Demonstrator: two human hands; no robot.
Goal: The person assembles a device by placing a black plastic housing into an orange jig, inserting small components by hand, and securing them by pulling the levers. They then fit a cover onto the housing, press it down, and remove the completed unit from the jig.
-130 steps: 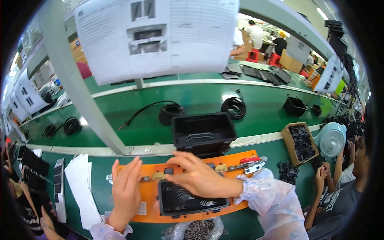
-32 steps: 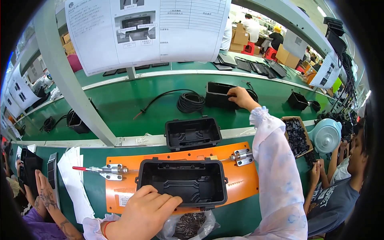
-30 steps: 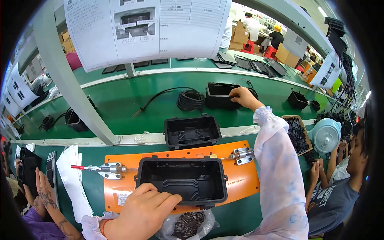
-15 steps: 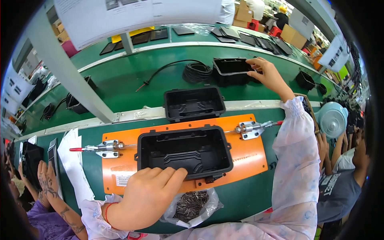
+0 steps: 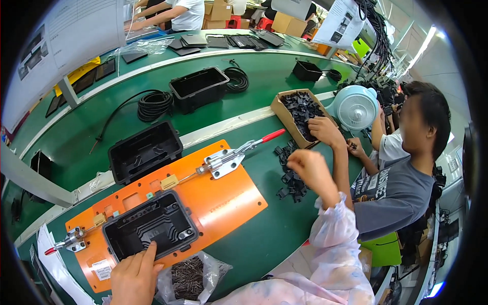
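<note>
A black plastic box [image 5: 168,223] lies open side up on an orange fixture plate [image 5: 229,195]. At its near wall is my left hand [image 5: 133,277], with fingers over the rim and thumb outside. My right hand [image 5: 312,173] hangs above the table's right part, fingers curled together; whatever is in them is hidden. Close beside it lie several small black clips [image 5: 292,185]. A toggle clamp [image 5: 223,160] with a red handle sits at the plate's right end, another clamp [image 5: 75,239] at its left. A second black box [image 5: 145,152] stands just behind the plate.
Right of me, a co-worker [image 5: 401,188] reaches into a carton [image 5: 297,114] of black clips beside a pale blue fan [image 5: 356,109]. A bag of screws [image 5: 188,277] lies in front of the plate. Farther back are another black box [image 5: 198,86] and a coiled cable [image 5: 155,104].
The view has swung right. My right hand has left the far black box and come to the loose clips. The nearer black box now sits turned on the plate, with the clamp rods drawn back from it.
</note>
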